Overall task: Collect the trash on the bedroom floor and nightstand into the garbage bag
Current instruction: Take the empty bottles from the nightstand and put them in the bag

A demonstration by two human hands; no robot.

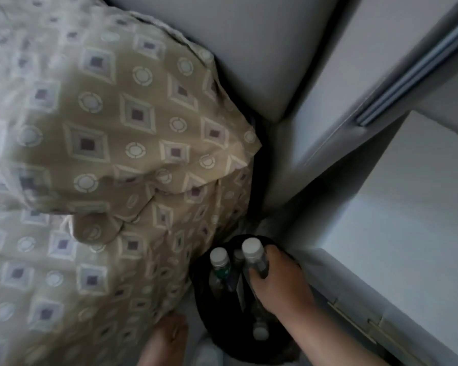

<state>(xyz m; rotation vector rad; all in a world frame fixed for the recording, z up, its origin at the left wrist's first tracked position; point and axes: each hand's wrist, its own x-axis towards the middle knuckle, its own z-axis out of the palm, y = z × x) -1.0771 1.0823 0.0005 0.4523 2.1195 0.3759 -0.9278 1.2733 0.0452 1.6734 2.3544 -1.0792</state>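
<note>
A black garbage bag (204,294) stands open on the floor between the bed and the nightstand. Several clear plastic bottles with white caps stand inside it; one capped bottle (218,257) is at the left. My right hand (278,281) reaches down from the lower right, its fingers curled round another capped bottle (253,250) at the bag's mouth. A further bottle (260,331) lies deeper in the bag. My left hand (165,339) is at the bottom edge beside the bag's left rim; its grip is blurred.
The bed with a beige patterned cover (103,154) fills the left. A grey padded headboard (249,48) is at the top. The white nightstand top (413,207) lies to the right, with its front edge and a metal handle (354,323) close to my right forearm.
</note>
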